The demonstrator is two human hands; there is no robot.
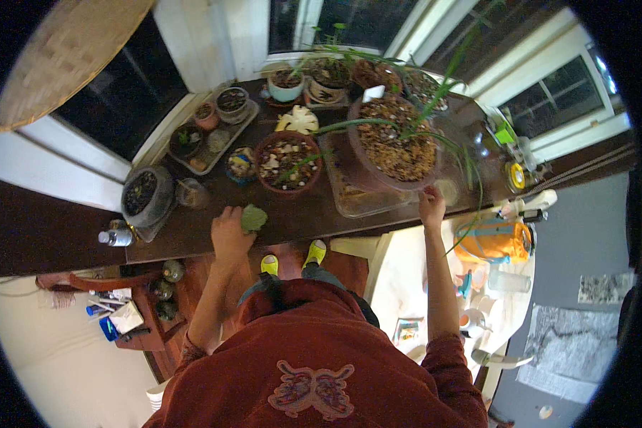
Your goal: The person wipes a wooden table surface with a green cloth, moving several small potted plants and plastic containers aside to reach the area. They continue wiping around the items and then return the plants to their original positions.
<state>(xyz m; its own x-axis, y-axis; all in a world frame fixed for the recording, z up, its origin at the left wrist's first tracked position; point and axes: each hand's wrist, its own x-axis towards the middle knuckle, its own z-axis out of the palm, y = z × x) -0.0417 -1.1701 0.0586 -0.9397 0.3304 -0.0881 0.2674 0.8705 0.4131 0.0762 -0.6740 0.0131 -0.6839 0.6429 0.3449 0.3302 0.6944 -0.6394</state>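
My left hand [231, 231] rests at the front edge of the dark wooden windowsill, with a green leaf [254, 219] at its fingers. Whether the fingers grip the leaf is unclear. Over to the right, my right hand [432, 202] has its fingers curled against the lower rim of a large plastic pot [372, 179] of bark mix, from which long strap leaves [449, 142] arch. That pot sits tilted over a clear plastic tray [348, 208]. Between the hands stands a reddish-brown pot [289, 187] with chunky soil and a small green shoot.
Small pots share a long tray [254, 115] at left, near a grey planter [163, 206] and a bottle [116, 237]. A pale blue pot [285, 92] stands at the back. Yellow tape [515, 175] lies right; an orange bag [492, 241] is on the white table [401, 262].
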